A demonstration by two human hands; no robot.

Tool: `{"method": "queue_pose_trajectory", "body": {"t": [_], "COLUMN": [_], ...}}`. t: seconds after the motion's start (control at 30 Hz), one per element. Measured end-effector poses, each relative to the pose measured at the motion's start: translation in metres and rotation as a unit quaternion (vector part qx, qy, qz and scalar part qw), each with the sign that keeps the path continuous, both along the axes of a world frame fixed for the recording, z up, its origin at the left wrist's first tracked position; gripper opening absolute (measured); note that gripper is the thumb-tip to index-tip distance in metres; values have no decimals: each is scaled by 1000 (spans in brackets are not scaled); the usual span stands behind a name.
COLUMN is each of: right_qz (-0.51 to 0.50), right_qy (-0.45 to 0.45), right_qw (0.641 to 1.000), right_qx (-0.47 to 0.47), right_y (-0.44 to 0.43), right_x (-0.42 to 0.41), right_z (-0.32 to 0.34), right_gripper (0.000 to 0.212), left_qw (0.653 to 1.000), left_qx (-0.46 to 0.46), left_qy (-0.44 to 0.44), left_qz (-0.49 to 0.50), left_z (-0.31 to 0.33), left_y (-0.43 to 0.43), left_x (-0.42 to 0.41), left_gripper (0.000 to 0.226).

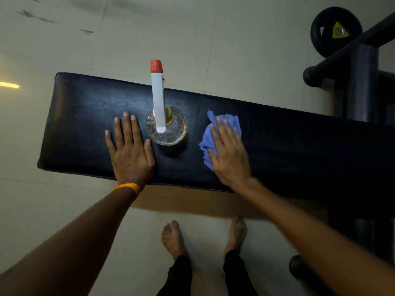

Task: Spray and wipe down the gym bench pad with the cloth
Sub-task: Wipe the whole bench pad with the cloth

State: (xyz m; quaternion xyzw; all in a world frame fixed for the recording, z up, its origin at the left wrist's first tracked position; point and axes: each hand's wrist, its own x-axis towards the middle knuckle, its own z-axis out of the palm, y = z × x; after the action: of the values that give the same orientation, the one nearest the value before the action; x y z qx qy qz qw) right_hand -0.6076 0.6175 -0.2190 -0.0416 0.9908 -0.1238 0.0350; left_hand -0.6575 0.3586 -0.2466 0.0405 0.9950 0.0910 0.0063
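Observation:
A black gym bench pad [85, 116] runs across the view from left to right. A clear spray bottle [168, 131] with a white sprayer head and a red nozzle stands upright on the pad near its middle. My left hand [130, 148] lies flat on the pad just left of the bottle, fingers straight, thumb close to the bottle's base. My right hand [228, 154] presses flat on a crumpled blue cloth [208, 135] on the pad to the right of the bottle. The hand looks slightly blurred.
A black weight plate [335, 30] with a yellow hub and a dark metal frame [359, 82] stand at the top right. My bare feet [173, 238] stand on the pale tiled floor in front of the bench. A dark round object [297, 265] lies at the lower right.

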Motion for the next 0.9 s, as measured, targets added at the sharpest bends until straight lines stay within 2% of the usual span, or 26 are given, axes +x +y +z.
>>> {"method": "queue_pose_trajectory", "body": {"t": [0.07,0.1,0.17,0.2,0.23,0.27,0.4,0.57,0.63,0.7,0.73,0.8,0.87,0.9], "right_qz": [130,114,-76,-167,-201,-182,36,70,140,191,157,-31,-223,-262], "right_qy": [11,18,7,4,16,32,11,8,13,57,82,88,90,108], "right_qw": [990,992,997,986,979,983,999,997,990,980,984,996,970,959], "right_qx": [43,48,13,1,-5,-10,-8,-36,-22,9,13,-11,-33,-24], "right_y": [38,52,49,29,4,-18,-39,-26,-13,23,43,73,69,54], "right_x": [-35,-55,-83,-89,-89,-83,-52,-14,10,16,15,14,23,30], "right_z": [1,2,7,7,6,3,-3,2,-1,-8,-12,-15,-14,-15], "right_gripper": [61,61,57,56,56,56,58,60,59,59,59,54,52,52], "left_qw": [1000,1000,1000,1000,1000,1000,1000,1000,1000,1000,1000,1000,999,999], "left_qx": [-2,-3,0,-1,-3,-4,-14,5,10,4,3,9,14,20], "left_qy": [4,6,5,5,6,6,9,8,4,0,-6,-17,-28,-36], "left_qz": [0,-1,-3,-2,-1,-1,-1,-2,-2,-5,-6,-11,-17,-18], "left_z": [-1,-2,-3,-2,-2,-1,-2,0,2,4,5,6,8,10], "left_y": [0,0,-1,-1,-2,-1,-1,0,-1,-1,-1,-2,-4,-4], "left_x": [0,0,-1,-1,-1,-1,0,0,0,0,-1,-2,-1,-1], "left_gripper": [68,69,69,69,69,69,69,68,69,69,69,70,70,71]}}
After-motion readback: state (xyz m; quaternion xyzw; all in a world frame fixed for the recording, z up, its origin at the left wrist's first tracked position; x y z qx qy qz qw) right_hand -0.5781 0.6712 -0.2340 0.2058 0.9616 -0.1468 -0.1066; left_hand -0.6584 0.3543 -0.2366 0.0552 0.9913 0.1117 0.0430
